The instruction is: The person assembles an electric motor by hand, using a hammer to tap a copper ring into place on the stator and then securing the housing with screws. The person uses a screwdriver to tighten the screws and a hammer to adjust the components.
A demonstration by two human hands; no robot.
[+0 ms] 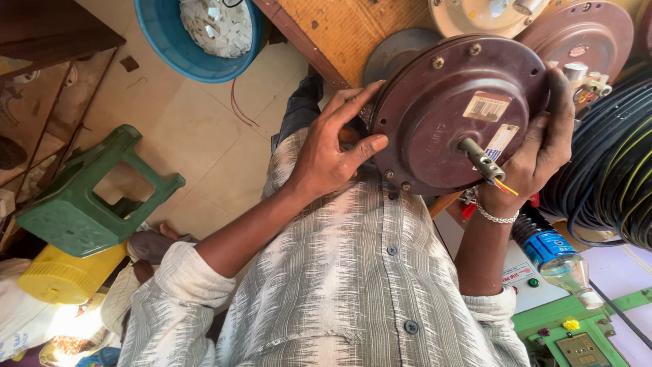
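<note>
A round brown fan motor housing point(451, 115) with a short metal shaft point(481, 158) and coloured wires is held up in front of my chest. My left hand point(333, 153) rests on its left rim, fingers spread along the edge and thumb pressed to the side. My right hand point(543, 146), with a beaded metal bracelet at the wrist, grips the right rim with fingers curled round the back. Two stickers sit on the housing's face. My striped grey shirt point(353, 285) fills the lower middle.
Another brown motor point(587, 30) and a cream one point(475, 15) lie on a wooden board point(346, 30) behind. Black cable coils point(611, 163) at right, a plastic bottle point(557, 255) below them. A blue tub of white pieces point(197, 34), a green stool point(75, 204) and a yellow container point(64, 275) stand left.
</note>
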